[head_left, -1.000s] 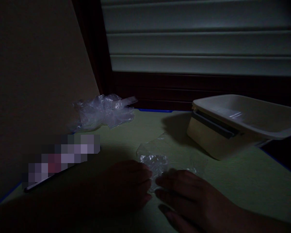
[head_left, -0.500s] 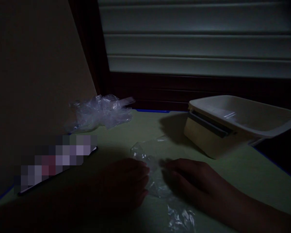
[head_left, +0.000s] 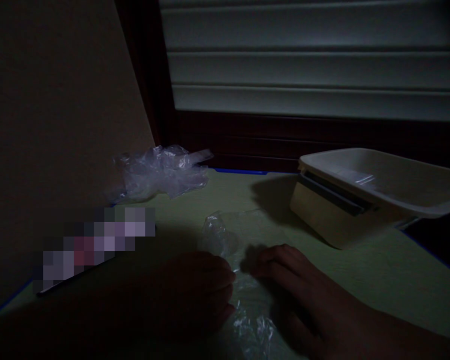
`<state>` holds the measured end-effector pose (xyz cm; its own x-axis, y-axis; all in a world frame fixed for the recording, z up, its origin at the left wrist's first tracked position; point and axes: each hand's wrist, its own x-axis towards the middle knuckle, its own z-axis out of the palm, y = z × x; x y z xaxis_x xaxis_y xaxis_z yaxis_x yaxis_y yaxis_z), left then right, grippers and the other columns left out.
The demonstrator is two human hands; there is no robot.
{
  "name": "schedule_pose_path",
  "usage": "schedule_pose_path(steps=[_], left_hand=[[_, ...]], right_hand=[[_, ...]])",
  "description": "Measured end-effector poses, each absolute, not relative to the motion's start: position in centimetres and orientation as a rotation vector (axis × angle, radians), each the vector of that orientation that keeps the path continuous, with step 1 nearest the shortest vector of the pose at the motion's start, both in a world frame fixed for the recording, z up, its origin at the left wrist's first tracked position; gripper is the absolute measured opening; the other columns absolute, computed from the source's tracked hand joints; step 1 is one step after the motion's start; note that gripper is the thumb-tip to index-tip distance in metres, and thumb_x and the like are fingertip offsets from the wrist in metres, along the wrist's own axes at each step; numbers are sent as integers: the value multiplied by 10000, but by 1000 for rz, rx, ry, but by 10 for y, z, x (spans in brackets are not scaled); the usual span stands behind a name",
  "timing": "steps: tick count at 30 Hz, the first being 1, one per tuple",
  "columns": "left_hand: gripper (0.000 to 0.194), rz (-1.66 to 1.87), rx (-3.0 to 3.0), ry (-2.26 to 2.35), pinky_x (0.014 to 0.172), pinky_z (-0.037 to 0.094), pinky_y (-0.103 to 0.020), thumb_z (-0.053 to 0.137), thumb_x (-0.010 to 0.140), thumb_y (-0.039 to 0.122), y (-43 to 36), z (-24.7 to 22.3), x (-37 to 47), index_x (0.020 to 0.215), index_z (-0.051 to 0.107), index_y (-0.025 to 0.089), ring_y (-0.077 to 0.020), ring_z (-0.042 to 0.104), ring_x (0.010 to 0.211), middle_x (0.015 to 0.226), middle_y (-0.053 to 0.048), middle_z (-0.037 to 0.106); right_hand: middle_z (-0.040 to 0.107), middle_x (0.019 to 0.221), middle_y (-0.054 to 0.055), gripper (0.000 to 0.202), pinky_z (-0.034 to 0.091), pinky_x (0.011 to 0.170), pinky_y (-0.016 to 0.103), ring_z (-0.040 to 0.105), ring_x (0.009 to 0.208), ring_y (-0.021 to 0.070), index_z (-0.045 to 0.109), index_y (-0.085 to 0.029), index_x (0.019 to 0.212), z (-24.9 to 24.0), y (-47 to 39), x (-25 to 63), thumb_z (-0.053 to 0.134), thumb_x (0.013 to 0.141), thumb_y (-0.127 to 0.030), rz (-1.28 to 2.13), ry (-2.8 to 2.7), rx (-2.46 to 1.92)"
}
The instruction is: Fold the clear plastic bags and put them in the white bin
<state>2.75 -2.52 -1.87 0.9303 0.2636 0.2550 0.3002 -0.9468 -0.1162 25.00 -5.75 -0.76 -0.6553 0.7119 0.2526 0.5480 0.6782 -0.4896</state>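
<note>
A clear plastic bag (head_left: 253, 280) lies crinkled and flattened on the pale green table between my two hands. My left hand (head_left: 204, 290) is closed at the bag's left side, its curled fingers gripping the film; deep shadow covers much of it. On the other side, my right hand (head_left: 296, 280) is open, palm down, with its fingers bent and slightly apart above the bag's right edge. Whether its fingertips touch the film I cannot tell.
A cream plastic bin (head_left: 322, 215) with a dark grey handle tilts at the right edge of the table (head_left: 232, 192). Crumpled clear plastic (head_left: 165, 172) sits at the back left. A flat blurred-out item (head_left: 97, 245) lies left. Behind stands a shuttered window (head_left: 303, 70).
The bag's crinkled near end has shifted left and up toward my left hand. My right hand has moved slightly, its thumb further from the fingers. The view has swung slightly left.
</note>
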Motion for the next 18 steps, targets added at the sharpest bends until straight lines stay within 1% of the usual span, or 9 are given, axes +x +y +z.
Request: schedule_pose_path(steps=[2,4,8,9,11,13,15,18], left_hand=[[217,-339,-2977,-433,672,425,-267,440,892,228,-25,-19,28,723,547,145,-145,547,738,753,-11,592],[205,-321,-2997,-448,675,423,-271,454,884,199,-25,-18,29,710,544,139,-145,545,735,747,-9,586],[203,-377,-3008,-441,705,439,-277,428,896,192,-26,-17,27,769,572,126,-154,555,764,786,-24,608],[214,-406,-3009,-434,712,443,-281,410,902,192,-26,-17,27,791,579,121,-159,557,771,797,-31,613],[241,-446,-3015,-422,726,445,-287,379,909,182,-27,-18,26,804,585,113,-165,560,782,814,-42,620],[261,-458,-3024,-403,713,447,-290,369,907,180,-27,-17,25,778,584,109,-165,562,769,813,-46,622],[250,-432,-3039,-405,697,447,-293,390,898,193,-28,-15,26,768,585,108,-166,563,764,817,-46,622],[195,-403,-3053,-416,707,446,-297,471,874,225,-27,-12,27,765,593,119,-169,562,776,816,-35,623]], right_hand=[[548,1017,134,456,468,823,398,511,948,237,532,-123,1010,-9,-57,249,469,571,-17,534,-2482,-1036],[544,1009,131,396,466,812,392,506,938,231,530,-123,992,-9,-57,248,481,614,-17,536,-2475,-1059],[563,920,86,165,459,762,361,518,868,202,549,-164,905,-11,-56,247,464,790,-83,529,-2462,-1045],[567,888,73,136,455,750,351,523,846,194,554,-172,878,-12,-56,247,450,825,-102,524,-2459,-1044],[573,828,52,138,446,722,330,530,801,179,557,-181,831,-13,-54,248,435,864,-127,506,-2448,-1047],[579,788,38,143,437,696,312,536,761,166,556,-183,805,-14,-53,249,439,874,-137,479,-2430,-1047],[585,752,25,144,429,672,297,540,721,154,553,-184,787,-15,-52,250,445,875,-146,445,-2410,-1028],[593,719,13,141,421,649,281,546,681,142,556,-187,793,-16,-51,251,447,878,-160,403,-2389,-1019]])
